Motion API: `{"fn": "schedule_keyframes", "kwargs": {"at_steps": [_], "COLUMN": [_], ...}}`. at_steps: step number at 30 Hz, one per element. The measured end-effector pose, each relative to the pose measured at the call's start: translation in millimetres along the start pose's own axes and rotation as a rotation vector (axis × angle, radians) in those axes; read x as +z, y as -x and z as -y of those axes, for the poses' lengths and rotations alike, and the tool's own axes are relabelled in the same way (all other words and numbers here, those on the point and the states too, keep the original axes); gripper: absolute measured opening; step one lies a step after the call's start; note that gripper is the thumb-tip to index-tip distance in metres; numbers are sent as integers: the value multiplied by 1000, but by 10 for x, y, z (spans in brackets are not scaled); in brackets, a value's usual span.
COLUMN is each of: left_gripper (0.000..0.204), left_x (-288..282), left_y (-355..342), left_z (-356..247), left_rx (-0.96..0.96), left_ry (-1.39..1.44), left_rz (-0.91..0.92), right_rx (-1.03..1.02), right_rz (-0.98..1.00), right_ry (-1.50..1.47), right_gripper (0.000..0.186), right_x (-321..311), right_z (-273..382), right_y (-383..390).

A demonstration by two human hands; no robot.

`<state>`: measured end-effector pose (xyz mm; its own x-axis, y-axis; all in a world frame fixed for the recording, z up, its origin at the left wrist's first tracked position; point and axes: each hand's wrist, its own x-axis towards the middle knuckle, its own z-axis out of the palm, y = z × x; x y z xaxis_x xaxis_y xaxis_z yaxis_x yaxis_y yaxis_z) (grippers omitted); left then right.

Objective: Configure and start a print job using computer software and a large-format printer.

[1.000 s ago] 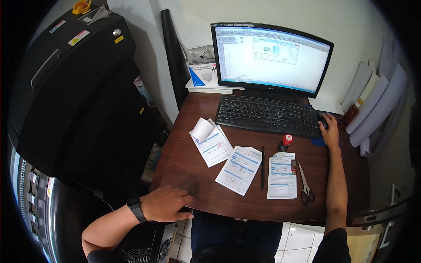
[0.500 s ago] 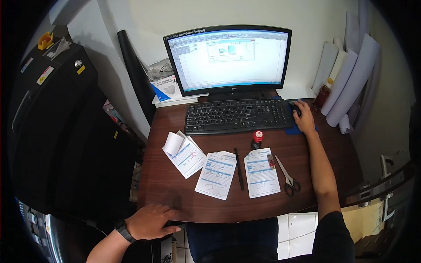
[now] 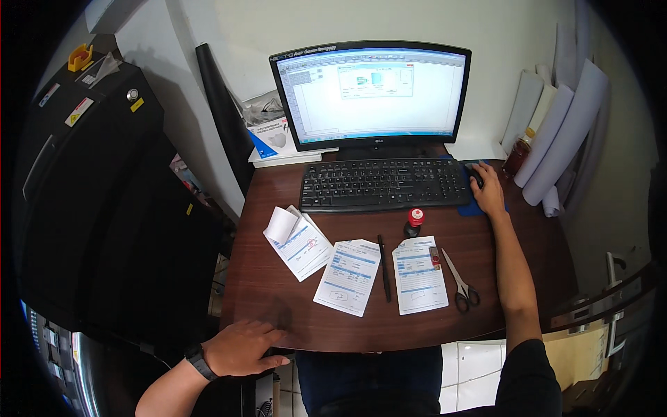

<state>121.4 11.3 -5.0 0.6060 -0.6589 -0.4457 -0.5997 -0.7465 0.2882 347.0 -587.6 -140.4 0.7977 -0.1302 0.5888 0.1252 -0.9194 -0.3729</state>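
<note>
At the far right of the desk, my right hand [image 3: 490, 192] is wrapped over a black computer mouse [image 3: 475, 178] on a blue mouse pad [image 3: 472, 208]. Left of it lies a black keyboard [image 3: 385, 185] below a lit monitor [image 3: 375, 111], which shows a drawing window with a small dialog box. My left hand [image 3: 243, 349], with a dark wristband, rests flat on the near left edge of the desk [image 3: 271, 323], fingers outstretched and holding nothing. Between my arms are two printed forms [image 3: 347, 278] [image 3: 422, 278], a black pen [image 3: 385, 267] and scissors [image 3: 462, 281].
A pad of slips [image 3: 299, 247] lies at the left. A red-topped stamp [image 3: 415, 221] stands by the right form, where a red USB stick [image 3: 435, 258] lies. Paper rolls [image 3: 563, 132] and a bottle [image 3: 517, 151] stand at back right; a black machine [image 3: 90, 208] rises at the left.
The whole view has shifted slightly, so the desk and things on it appear a little further right. Both hands keep their places on the desk edge and the mouse.
</note>
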Motion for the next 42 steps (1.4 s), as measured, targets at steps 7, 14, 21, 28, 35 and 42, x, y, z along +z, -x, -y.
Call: {"fn": "schedule_keyframes", "kwargs": {"at_steps": [7, 14, 21, 28, 35, 42], "left_gripper": [60, 55, 55, 55, 56, 56], "left_x": [53, 130, 114, 139, 173, 157], "left_y": [10, 36, 41, 38, 35, 35], "left_z": [50, 89, 73, 95, 113, 102], "left_rx": [-26, 23, 3, 30, 32, 17], "left_ry": [26, -5, -11, -14, -18, -8], "left_rz": [-20, -49, -41, -66, -69, -60], "right_rx": [-26, -34, -45, -45, -11, -26], "right_rz": [-20, 23, 34, 2, 21, 24], "right_ry": [-6, 5, 31, 13, 45, 25], "right_gripper": [46, 43, 44, 41, 41, 43], "right_x": [31, 31, 12, 30, 35, 27], "right_z": [-65, 0, 14, -25, -47, -44], "right_y": [4, -10, -11, -18, -16, -13]}}
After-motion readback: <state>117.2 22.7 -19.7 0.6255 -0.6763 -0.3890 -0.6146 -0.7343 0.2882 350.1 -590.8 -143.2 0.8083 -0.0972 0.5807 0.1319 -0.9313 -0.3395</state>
